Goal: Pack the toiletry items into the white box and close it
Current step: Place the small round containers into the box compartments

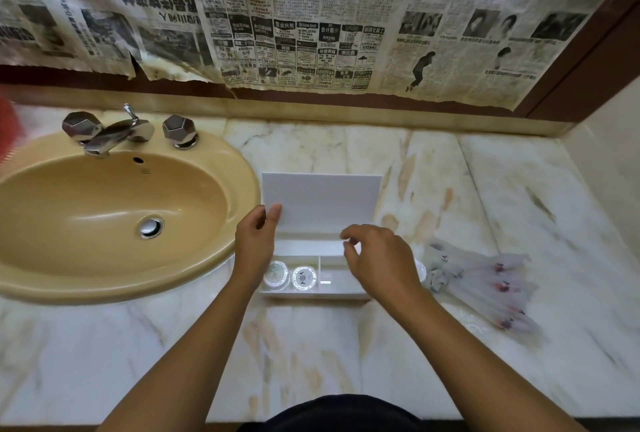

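White box (pixel 313 288), lid (pixel 322 201) raised and standing upright behind the tray; sits on the marble counter (pixel 485 189), just right of the sink (pixel 114 213). Interior split by a divider into compartments. Left front compartment holds two round toiletry discs (pixel 290 276), side by side, printed faces up. Right front compartment is partly hidden by the right hand; contents cannot be told.

Left hand (pixel 254 241): pinches the lid's lower left corner, thumb on the front face, fingers behind it.

Right hand (pixel 379 258): hovers over the right part of the box, fingers loosely curled, thumb and forefinger close together; whether anything small is held between them cannot be told.

Clear wrapped packets (pixel 485 286): several long sachets with red-and-dark printed marks, lying in a loose fan on the counter just right of the box, outside it.

Sink: tan basin, chrome tap (pixel 114 135) with two faceted handles.

Wall: old newspaper sheets (pixel 311 16) pasted over it, lower edges torn.
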{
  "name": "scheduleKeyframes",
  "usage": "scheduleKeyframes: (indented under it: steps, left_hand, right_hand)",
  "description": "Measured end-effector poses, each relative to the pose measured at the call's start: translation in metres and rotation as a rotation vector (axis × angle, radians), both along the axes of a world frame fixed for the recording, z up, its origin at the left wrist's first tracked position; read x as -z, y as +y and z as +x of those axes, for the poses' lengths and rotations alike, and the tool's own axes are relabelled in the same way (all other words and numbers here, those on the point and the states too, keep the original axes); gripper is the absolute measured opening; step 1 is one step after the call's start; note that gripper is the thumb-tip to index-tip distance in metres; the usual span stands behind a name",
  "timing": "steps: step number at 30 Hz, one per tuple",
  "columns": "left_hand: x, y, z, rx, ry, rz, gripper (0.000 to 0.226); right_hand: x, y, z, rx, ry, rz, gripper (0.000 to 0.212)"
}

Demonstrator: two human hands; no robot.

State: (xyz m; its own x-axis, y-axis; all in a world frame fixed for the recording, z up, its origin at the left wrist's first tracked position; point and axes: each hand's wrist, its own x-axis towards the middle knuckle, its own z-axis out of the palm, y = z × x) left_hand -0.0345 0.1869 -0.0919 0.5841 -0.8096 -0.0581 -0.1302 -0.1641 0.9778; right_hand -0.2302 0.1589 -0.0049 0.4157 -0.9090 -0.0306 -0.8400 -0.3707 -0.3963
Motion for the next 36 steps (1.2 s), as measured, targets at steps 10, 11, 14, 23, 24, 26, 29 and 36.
scheduleKeyframes:
  steps: [10,11,14,23,24,26,29,36]
  left_hand:
    - [0.0,-0.001,-0.001,-0.005,-0.023,0.004,0.051]
    - [-0.001,-0.001,-0.001,-0.007,-0.027,0.004,0.05]
    - [-0.003,-0.001,-0.003,-0.009,-0.041,-0.005,0.045]
    - [-0.004,-0.001,-0.003,-0.018,-0.023,-0.002,0.049]
    - [-0.004,0.0,-0.003,-0.018,-0.024,-0.004,0.049]
    - [-0.004,-0.001,-0.003,-0.018,-0.028,0.0,0.049]
    - [-0.002,-0.001,-0.002,-0.015,-0.033,0.006,0.051]
    - [-0.001,0.0,0.0,-0.005,-0.005,0.0,0.052]
  right_hand:
    - [0.011,-0.019,-0.063,0.21,0.229,0.188,0.043]
    - [0.013,-0.019,-0.066,0.214,0.258,0.216,0.046]
    - [0.02,-0.018,-0.074,0.214,0.311,0.26,0.049]
    - [0.022,-0.015,-0.075,0.22,0.318,0.222,0.041]
    - [0.021,-0.015,-0.075,0.22,0.307,0.221,0.04]
    - [0.016,-0.015,-0.071,0.221,0.283,0.213,0.037]
    - [0.006,-0.014,-0.062,0.21,0.224,0.174,0.036]
    - [-0.023,0.002,-0.012,-0.005,0.061,0.098,0.03]
